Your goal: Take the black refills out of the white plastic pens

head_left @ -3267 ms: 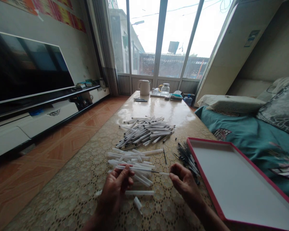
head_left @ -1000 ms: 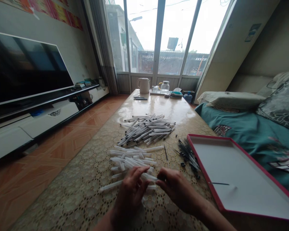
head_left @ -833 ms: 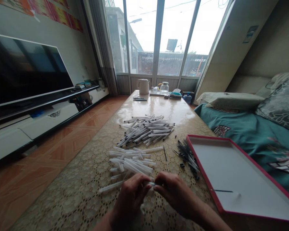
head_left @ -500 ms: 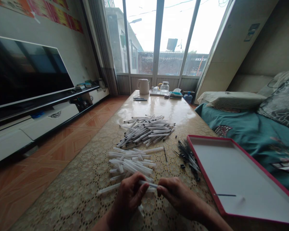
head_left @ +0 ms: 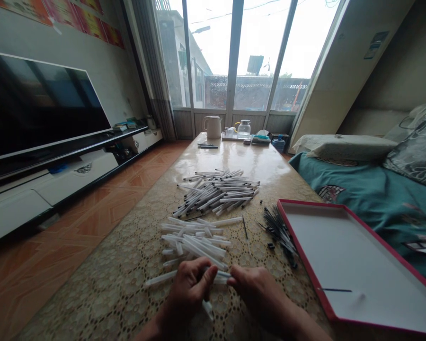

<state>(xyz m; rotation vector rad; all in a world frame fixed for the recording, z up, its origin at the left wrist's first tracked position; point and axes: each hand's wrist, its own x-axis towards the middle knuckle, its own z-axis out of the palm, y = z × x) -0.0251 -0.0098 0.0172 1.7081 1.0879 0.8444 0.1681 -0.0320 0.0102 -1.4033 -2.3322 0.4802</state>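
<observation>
The white pen barrel was to the left of the red-rimmed tray, between the two hands. The left hand had its thumb and fingers clamped on the barrel's left part, and the right hand pinched its right end; I think that two grips served to keep so thin a piece steady. The heap of clear-white barrels lay farther left of the tray, and the black refills just beside its left wall, probably for easy reach. The held barrel's long axis ran crosswise, its right end toward the tray; which end was the writing tip, I could not tell.
</observation>
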